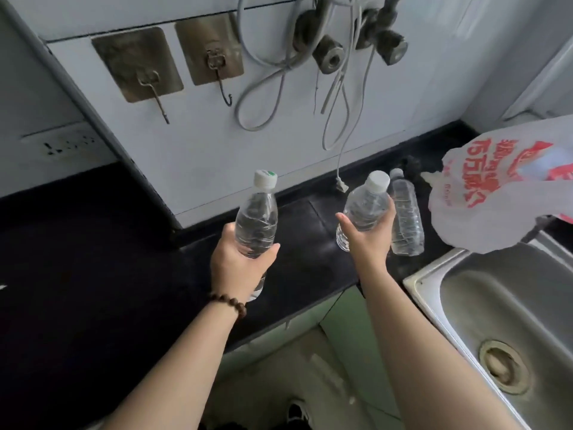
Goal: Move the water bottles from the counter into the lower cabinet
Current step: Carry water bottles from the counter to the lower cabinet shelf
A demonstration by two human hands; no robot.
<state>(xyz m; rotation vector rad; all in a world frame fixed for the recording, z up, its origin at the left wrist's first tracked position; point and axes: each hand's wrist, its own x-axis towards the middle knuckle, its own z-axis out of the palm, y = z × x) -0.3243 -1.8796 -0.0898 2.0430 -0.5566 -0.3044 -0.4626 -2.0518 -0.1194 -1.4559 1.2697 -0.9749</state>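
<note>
My left hand (240, 265) grips a clear water bottle (257, 218) with a white cap, held upright above the black counter (304, 252). In my right hand (369, 237) is a second clear bottle (364, 206), tilted slightly left and lifted off the counter. A third clear bottle (404, 215) stands on the counter just right of my right hand, near the sink. Below the counter edge I see the pale green front of the lower cabinet (338, 311); whether its door is open or shut I cannot tell.
A steel sink (434, 293) lies at the right. A white plastic bag with red print (496, 193) sits beyond it. Loose cables (338, 125) and wall hooks (217, 66) hang on the tiled wall behind. A wall socket (65, 145) is at the left.
</note>
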